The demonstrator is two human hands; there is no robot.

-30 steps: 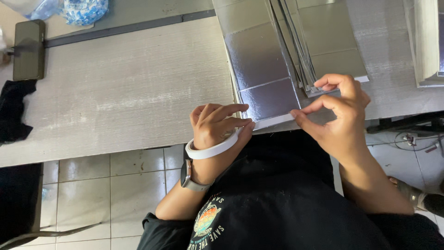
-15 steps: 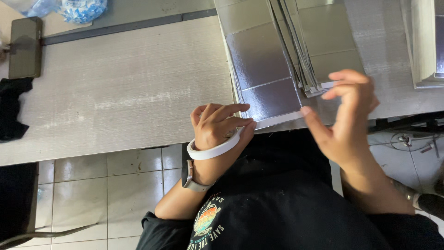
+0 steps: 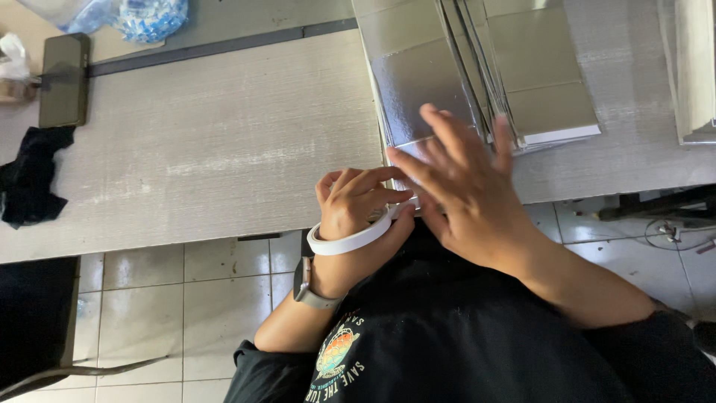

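Left hand is curled tight, pinching the loose end of the white ring-shaped roll of adhesive tape looped round its wrist, right at the table's near edge. Right hand is spread wide, gripping nothing, hovering over the stack of silvery foil-faced flat sheets at twelve o'clock. Tape looks light, sticky and floppy, best pinched at its tip. The dark rectangular phone sits at ten o'clock.
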